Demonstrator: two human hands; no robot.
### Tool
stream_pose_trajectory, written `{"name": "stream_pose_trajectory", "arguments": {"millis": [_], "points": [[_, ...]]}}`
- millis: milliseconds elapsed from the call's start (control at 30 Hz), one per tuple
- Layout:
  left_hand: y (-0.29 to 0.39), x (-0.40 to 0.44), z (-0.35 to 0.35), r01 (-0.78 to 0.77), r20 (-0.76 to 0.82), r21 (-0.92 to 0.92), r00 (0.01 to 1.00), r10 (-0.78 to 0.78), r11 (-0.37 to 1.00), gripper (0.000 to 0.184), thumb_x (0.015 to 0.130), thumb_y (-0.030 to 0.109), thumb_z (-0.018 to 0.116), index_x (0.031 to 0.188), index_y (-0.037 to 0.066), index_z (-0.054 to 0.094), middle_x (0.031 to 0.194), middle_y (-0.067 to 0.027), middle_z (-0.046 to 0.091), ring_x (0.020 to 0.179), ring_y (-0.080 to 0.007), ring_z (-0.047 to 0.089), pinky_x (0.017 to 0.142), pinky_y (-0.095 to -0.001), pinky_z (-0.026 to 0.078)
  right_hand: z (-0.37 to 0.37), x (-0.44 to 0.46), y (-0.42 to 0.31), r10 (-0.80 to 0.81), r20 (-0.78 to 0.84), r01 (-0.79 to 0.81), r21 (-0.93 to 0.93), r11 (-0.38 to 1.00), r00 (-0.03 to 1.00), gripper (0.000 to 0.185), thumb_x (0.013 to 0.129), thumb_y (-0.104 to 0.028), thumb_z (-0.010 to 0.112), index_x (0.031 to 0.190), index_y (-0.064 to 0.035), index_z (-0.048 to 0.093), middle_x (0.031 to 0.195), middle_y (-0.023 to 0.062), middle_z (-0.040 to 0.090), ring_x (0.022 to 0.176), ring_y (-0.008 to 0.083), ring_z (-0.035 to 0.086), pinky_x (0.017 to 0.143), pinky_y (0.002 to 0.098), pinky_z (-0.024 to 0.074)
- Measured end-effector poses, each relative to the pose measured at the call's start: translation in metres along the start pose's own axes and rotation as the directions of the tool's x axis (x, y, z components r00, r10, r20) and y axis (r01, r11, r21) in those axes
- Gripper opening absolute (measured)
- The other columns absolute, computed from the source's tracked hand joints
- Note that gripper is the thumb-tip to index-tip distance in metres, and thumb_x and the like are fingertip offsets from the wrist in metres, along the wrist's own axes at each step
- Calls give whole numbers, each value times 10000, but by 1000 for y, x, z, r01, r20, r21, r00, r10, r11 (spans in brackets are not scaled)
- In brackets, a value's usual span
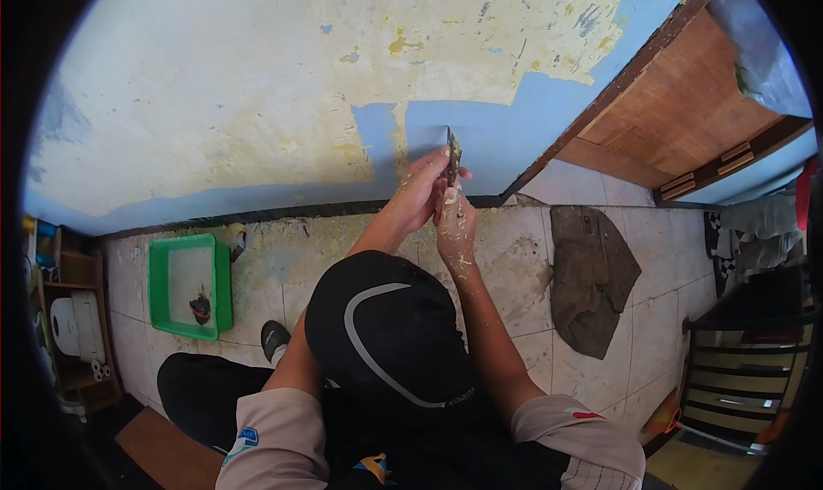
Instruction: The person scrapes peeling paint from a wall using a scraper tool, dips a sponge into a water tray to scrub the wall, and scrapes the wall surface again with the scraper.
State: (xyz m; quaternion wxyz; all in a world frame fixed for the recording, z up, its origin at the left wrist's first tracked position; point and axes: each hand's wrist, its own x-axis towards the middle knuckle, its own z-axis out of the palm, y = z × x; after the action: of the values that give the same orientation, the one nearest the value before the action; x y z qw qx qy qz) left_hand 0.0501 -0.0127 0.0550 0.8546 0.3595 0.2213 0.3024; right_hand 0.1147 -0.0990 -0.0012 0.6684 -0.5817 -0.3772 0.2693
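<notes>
My left hand (417, 190) and my right hand (457, 226) are together, low in front of the wall (257, 96). Between them is a scraper (454, 150) with a flat, paint-crusted blade, its tip at the blue strip of paint (489, 121). My right hand is closed around the handle end, which its fingers partly hide. The fingers of my left hand close on the tool nearer the blade. Pale flakes stick to my right hand and forearm. Above the blue strip, the wall is bared to a patchy cream and yellow layer.
A green basin (225, 288) holds cloudy water and a dark object (201, 308). Flakes litter the tiled floor (506, 250) along the wall. A brown cloth (591, 276) lies at right, near a wooden door (677, 104). Shelves (77, 271) stand left, a dark rack (746, 353) right.
</notes>
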Motion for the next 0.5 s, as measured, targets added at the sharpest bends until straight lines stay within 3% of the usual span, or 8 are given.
{"name": "stream_pose_trajectory", "arguments": {"millis": [33, 367, 433, 500], "points": [[-3, 0, -1, 5, -15, -22, 1000, -5, 1000, 290, 1052, 369, 478, 985, 117, 606, 882, -58, 674, 620, -60, 541, 527, -223, 447, 0, -2, 2, -5, 21, 5, 10, 1000, 1000, 401, 1066, -318, 444, 783, -46, 529, 665, -43, 456, 582, 45, 389, 506, 232, 292], [-33, 2, -28, 64, -38, -32, 997, -66, 997, 322, 1052, 389, 472, 971, 107, 603, 842, -44, 651, 620, -68, 529, 551, -237, 444, -2, -16, 33, 39, 18, -40, 39, 998, 999, 401, 1057, -328, 473, 774, -49, 525, 682, -38, 456, 595, 47, 393, 510, 239, 305], [-36, 3, -31, 105, -29, -23, 994, -106, 994, 291, 1048, 379, 474, 928, 133, 571, 874, -49, 627, 873, -151, 614, 709, -316, 505, -4, -16, 31, 37, 27, -38, 20, 999, 999, 410, 1056, -331, 474, 768, -44, 526, 682, -32, 464, 597, 53, 403, 513, 245, 310], [-42, 5, -33, 104, -50, -37, 993, -106, 994, 289, 1048, 381, 475, 929, 136, 572, 838, -31, 606, 907, -156, 618, 706, -314, 499, -6, -18, 40, 63, 17, -63, -1, 998, 998, 408, 1048, -308, 483, 784, -5, 558, 664, 2, 498, 605, 84, 439, 531, 284, 353]]}}
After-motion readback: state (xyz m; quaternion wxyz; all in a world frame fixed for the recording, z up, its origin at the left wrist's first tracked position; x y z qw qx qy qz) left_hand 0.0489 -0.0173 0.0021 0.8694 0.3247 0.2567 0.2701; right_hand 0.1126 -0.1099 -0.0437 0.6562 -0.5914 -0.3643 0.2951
